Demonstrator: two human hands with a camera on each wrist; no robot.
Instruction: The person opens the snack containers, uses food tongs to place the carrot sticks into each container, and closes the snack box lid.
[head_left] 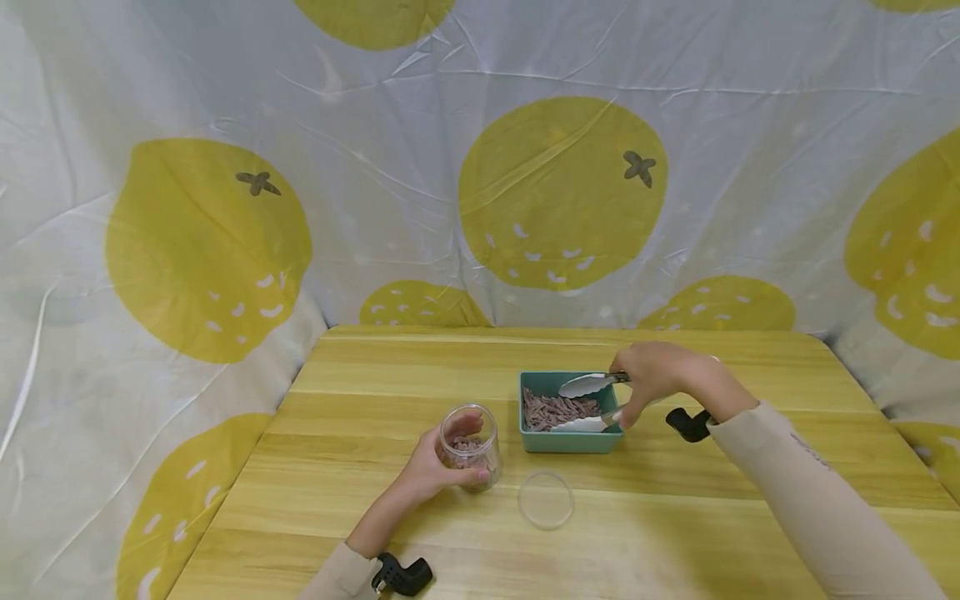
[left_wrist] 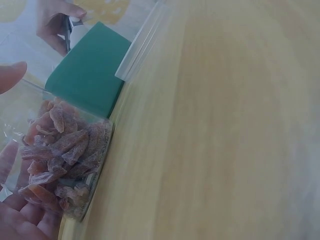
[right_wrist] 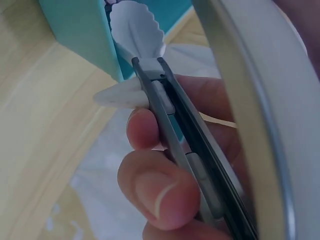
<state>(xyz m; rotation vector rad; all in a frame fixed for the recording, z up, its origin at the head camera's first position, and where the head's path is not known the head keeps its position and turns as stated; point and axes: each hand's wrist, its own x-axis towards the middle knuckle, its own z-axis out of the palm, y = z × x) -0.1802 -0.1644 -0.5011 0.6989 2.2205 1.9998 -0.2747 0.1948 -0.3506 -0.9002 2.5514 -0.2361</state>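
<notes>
Two hands are at work, well apart. At eight o'clock from a teal tub (head_left: 568,443), the left hand (head_left: 433,468) clasps a clear jar (head_left: 482,454), thumb near, fingers round the far side; its mouth faces up, and pinkish-brown strips (left_wrist: 62,150) lie inside. If that hold slackened, I reckon a knock on the rim could slide or tip it. A clear lid (head_left: 547,500) lies loose at four o'clock from the jar, so a nudge might shift it, or a dropped strip land on it. The tub sits at two o'clock from the jar with more strips in it. No hand steadies it, so tongs (head_left: 588,384) pressing its wall could push it askew. On its right, between two and three o'clock, the right hand (head_left: 654,373) grips those tongs, their tips spread over the strips; a lopsided pinch would likely shed pieces.

Around them, a black wrist device (head_left: 405,577) sits at seven o'clock from the jar; a second device (head_left: 688,425) is at three o'clock from the tub. Tub wall and jar rim stand between the two heaps. At twelve o'clock, a lemon-print curtain (head_left: 390,167) backs the wooden surface (head_left: 352,400).
</notes>
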